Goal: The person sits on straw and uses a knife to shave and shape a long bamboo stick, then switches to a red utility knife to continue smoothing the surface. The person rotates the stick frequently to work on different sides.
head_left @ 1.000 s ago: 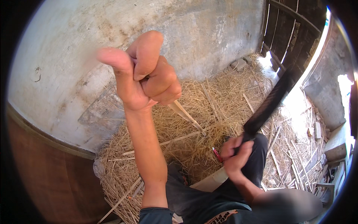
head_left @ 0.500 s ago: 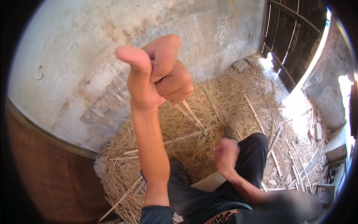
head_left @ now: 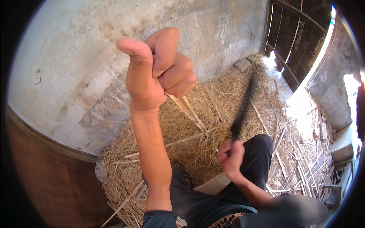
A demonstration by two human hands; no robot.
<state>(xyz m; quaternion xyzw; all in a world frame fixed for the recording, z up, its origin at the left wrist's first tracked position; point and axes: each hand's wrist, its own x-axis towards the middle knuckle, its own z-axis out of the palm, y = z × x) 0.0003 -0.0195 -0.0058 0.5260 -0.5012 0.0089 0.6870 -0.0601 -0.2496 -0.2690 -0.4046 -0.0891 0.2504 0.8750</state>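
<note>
My left hand is raised high in front of the wall, its fingers curled in a fist and the thumb sticking out. From under the fist a pale split strip of wood or bamboo slants down toward the straw; its upper end is hidden by the hand. My right hand is closed round the handle of a long dark machete, close to my bent knee. The blade points up and away to the right, smeared by motion, and stands apart from the strip.
Straw and shavings cover the floor, with several loose strips scattered at the right. A stained wall rises behind. A brown wooden panel stands at the left, a dark plank door at the far right. My knee is beside the right hand.
The machete blade now shows, pointing up from my right hand; before, no blade could be made out. My left hand, with the strip, has risen slightly.
</note>
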